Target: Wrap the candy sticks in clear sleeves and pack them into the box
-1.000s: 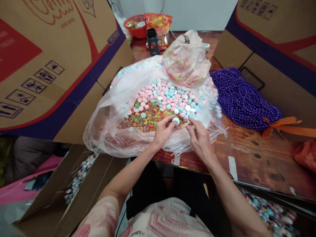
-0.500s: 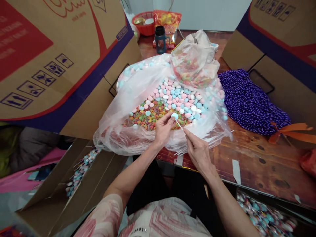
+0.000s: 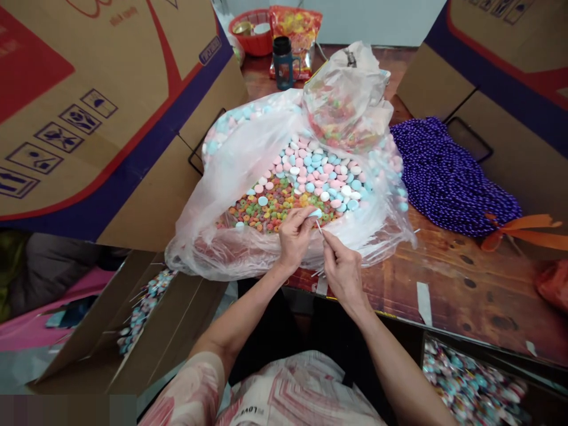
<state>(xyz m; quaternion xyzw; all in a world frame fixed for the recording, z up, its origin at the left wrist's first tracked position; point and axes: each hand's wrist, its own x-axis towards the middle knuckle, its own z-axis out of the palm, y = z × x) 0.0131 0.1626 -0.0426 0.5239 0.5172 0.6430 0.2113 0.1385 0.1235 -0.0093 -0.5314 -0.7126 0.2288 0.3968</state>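
Note:
Between the thumb and fingers of my left hand (image 3: 295, 236) is a pale blue round candy (image 3: 315, 213), held above the near side of an open plastic bag. My right hand (image 3: 341, 260) pinches a thin white stick (image 3: 319, 226), whose upper end meets or nearly meets the candy's underside; I cannot tell which. Inside the clear plastic bag (image 3: 204, 248) lie pink, white and blue round candies (image 3: 328, 171) at the back. Small colourful ring candies (image 3: 266, 207) fill the nearer part. More white sticks (image 3: 317, 273) lie at the bag's front edge.
Large cardboard boxes flank the table, one at left (image 3: 151, 219), one at right (image 3: 457, 89). Purple cord (image 3: 452, 177) is heaped at right. A tied bag (image 3: 348, 106), a bottle (image 3: 283, 62) and a red basket (image 3: 251, 44) stand behind. Lower boxes hold lollipops (image 3: 146, 307) and wrapped pieces (image 3: 470, 378).
My right hand has moved left and closer to my left hand, with less of the stick showing. The candy has tilted from face-on toward edge-on. The whole view has shifted slightly.

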